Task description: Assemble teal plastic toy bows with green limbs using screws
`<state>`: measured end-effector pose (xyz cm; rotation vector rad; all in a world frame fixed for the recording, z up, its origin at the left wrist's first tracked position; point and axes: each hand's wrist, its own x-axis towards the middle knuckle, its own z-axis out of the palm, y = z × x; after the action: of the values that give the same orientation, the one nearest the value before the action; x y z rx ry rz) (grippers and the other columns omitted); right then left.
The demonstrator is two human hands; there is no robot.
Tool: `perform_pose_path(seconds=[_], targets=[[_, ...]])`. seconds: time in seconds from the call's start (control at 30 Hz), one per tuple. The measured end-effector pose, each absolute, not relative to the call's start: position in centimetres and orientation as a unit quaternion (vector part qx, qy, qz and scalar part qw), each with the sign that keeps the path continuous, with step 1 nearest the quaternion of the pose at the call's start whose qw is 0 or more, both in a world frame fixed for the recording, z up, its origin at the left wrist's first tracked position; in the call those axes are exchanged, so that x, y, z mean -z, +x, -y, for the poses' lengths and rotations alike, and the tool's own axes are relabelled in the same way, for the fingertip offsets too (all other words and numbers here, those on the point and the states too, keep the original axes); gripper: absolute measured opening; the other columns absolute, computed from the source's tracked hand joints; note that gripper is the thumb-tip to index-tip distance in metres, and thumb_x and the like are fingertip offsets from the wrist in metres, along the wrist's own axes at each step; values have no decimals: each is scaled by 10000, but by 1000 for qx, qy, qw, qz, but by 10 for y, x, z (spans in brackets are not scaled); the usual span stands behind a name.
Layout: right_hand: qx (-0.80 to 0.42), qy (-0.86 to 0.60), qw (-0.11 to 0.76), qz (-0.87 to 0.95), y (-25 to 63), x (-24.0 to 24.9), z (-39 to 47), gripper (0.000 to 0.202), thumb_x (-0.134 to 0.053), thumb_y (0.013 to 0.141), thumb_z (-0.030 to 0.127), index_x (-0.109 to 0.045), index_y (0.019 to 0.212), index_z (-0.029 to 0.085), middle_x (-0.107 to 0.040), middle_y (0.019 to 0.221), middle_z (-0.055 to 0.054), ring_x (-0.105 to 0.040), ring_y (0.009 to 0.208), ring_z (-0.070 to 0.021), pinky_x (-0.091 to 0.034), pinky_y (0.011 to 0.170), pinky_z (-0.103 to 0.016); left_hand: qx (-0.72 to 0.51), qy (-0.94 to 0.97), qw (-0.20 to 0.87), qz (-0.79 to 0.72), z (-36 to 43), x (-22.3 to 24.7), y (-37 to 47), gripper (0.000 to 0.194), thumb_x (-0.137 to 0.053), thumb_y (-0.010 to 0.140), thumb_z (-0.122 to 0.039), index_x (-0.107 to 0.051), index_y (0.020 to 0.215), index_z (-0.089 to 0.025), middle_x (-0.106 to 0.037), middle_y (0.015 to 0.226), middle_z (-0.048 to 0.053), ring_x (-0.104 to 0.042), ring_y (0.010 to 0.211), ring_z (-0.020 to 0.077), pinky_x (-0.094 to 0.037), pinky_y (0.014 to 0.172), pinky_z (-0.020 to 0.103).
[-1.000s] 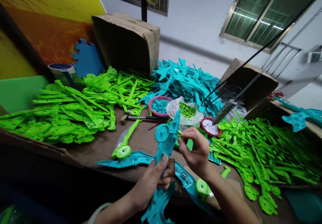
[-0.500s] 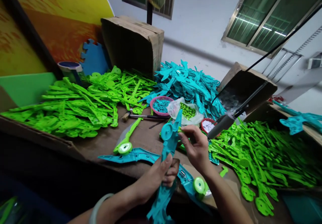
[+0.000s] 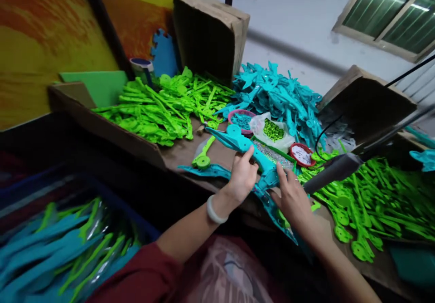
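A long teal plastic part (image 3: 238,142) with a round boss lies slantwise across both my hands, above the table edge. My left hand (image 3: 243,176) is closed around its middle, thumb and forefinger on the upper face. At its right end, my right hand (image 3: 292,194) grips it with the fingers on top; the thumb's contact is partly hidden. Beneath it, a second teal part (image 3: 204,171) rests along the table edge, partly covered by my hands. A green lever-like part (image 3: 203,158) with a round end lies to the left.
Piles of green parts (image 3: 152,112) and teal parts (image 3: 278,96) stand behind; more green parts (image 3: 360,203) lie right. A pink basket (image 3: 242,112), bag of small green pieces (image 3: 273,130), tray of silvery bits (image 3: 277,151) and red basket (image 3: 302,154) sit mid-table. A dark tool (image 3: 335,171) reaches in right.
The teal part has swung from nearly upright to a flatter slant, and its other face shows. My right hand has gone from pinching a small green piece to gripping the part's right end. The view has shifted left.
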<state>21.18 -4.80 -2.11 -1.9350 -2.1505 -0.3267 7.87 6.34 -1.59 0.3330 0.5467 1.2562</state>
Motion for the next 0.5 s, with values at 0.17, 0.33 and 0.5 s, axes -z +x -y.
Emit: perform_pose_path(seconds=[0.17, 0.33, 0.5], targets=[[-35, -615, 88, 783, 227, 26, 31, 645, -438, 948, 211, -263, 1569, 217, -595, 1203, -150, -658, 1077, -301, -566, 931, -487, -574, 215, 722, -321, -16, 45, 47, 264, -773, 761, -354, -595, 887, -205, -661, 952, 24, -642, 939, 178, -526, 824, 299], [-118, -527, 60, 839, 226, 33, 6, 632, -486, 929, 186, -348, 1543, 246, -578, 1236, -130, -671, 1053, -259, -573, 942, -455, -547, 349, 638, -415, 36, 77, -23, 301, -797, 746, -290, -679, 1011, -210, -668, 991, 40, -635, 949, 192, -512, 862, 313], [-123, -514, 48, 848, 224, 43, -16, 626, -494, 936, 181, -350, 1542, 246, -575, 1236, -128, -679, 1027, -258, -589, 909, -451, -564, 459, 472, -499, 24, 97, -85, 182, -726, 823, -280, -661, 987, -235, -603, 1035, 36, -594, 946, 190, -493, 907, 334]])
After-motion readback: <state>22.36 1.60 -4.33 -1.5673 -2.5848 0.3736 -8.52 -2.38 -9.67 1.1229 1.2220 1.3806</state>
